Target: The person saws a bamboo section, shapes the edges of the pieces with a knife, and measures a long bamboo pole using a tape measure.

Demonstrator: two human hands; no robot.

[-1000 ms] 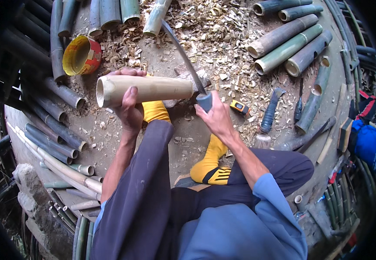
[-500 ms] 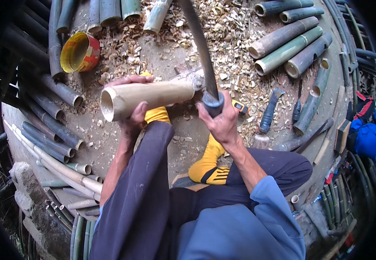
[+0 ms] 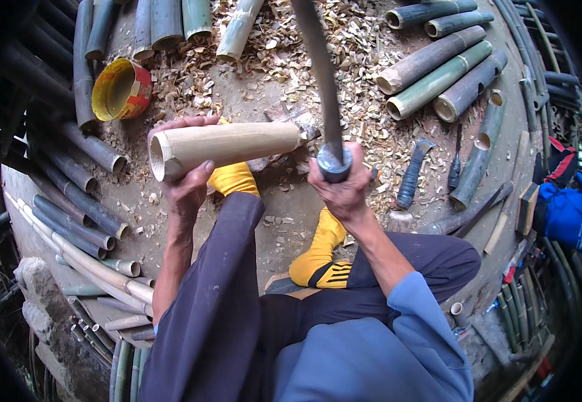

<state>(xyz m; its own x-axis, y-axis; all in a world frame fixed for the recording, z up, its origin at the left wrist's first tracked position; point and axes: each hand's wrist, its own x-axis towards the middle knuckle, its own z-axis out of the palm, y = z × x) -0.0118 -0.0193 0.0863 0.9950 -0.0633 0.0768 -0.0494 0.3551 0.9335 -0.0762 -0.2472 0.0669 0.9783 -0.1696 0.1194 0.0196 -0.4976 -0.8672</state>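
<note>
Bare dirt floor (image 3: 291,214), daylight, no hard shadows. Pale wood shavings (image 3: 364,87) thick across the floor's far half. Green bamboo lengths (image 3: 438,67) stacked at far right; darker poles (image 3: 70,181) along the left edge. Yellow tin (image 3: 122,88) at far left. Blue bag (image 3: 565,214) at right edge.

Items I can log around the work spot: a yellow and red tin can (image 3: 122,89), lying on its side at upper left; green bamboo poles (image 3: 438,74) stacked at upper right; grey bamboo poles (image 3: 70,194) fanned along the left; wood shavings (image 3: 364,100) strewn over the dirt (thickest near the top); a blue-handled tool (image 3: 413,173); a blue bag (image 3: 567,214) at far right.
</note>
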